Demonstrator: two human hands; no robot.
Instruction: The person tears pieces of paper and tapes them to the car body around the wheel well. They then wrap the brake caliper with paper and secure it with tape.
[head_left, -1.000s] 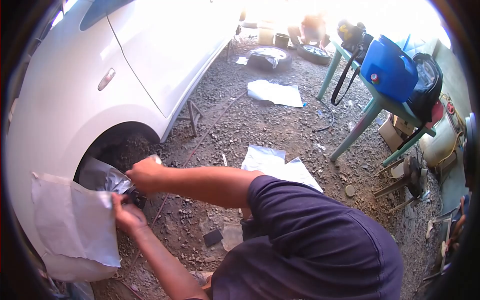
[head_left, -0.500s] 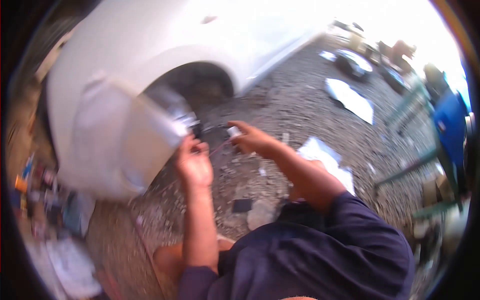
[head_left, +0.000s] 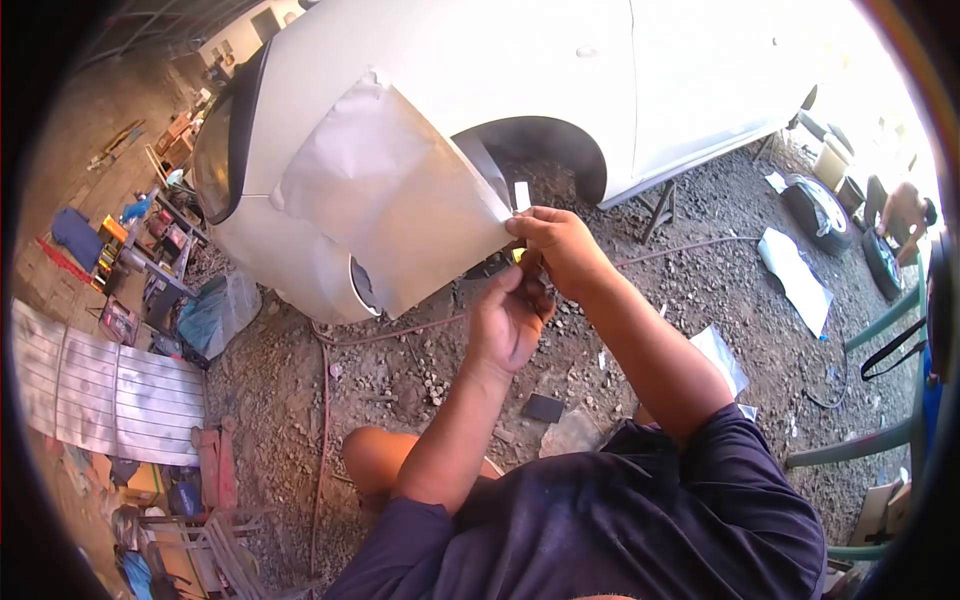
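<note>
Hiding bodywork [head_left: 530, 75], pale sheet [head_left: 390, 200], corner partly obscured by hands [head_left: 562, 252] [head_left: 506, 325]

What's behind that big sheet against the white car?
Behind the sheet is the white car; its wheel arch shows past one edge. Whatever lies directly under the sheet is hidden.

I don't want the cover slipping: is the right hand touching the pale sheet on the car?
Touching. The head view shows the right hand with its thumb over one corner of the pale sheet, no gap showing.
</note>
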